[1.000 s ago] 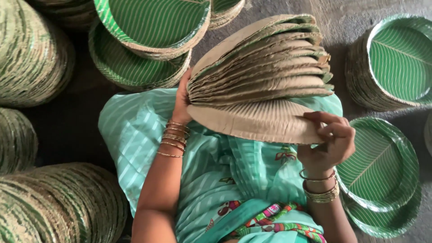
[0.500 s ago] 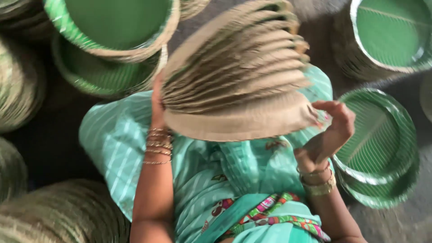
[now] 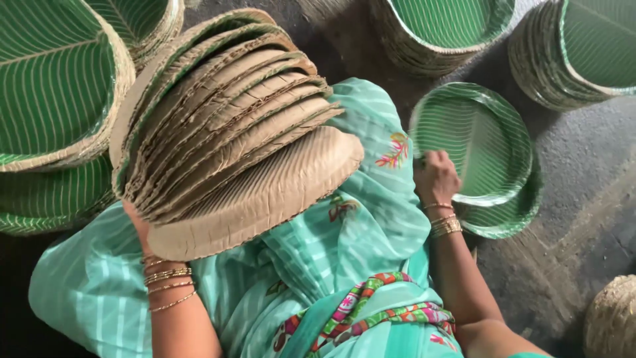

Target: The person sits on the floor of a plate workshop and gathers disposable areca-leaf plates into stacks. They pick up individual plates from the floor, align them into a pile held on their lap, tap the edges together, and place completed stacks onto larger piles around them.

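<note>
The left hand (image 3: 137, 222) is propping up a fanned stack of brown paper plates (image 3: 232, 139) from beneath, its fingers hidden behind the stack, which is leaning over the lap in a teal striped garment (image 3: 311, 265); the right hand (image 3: 434, 176) is curling its fingers onto the near rim of a green leaf-patterned plate (image 3: 477, 136), itself lying on a short pile on the grey floor (image 3: 583, 199) at right; taller piles of green plates (image 3: 56, 86) are standing at far left and far right.
</note>
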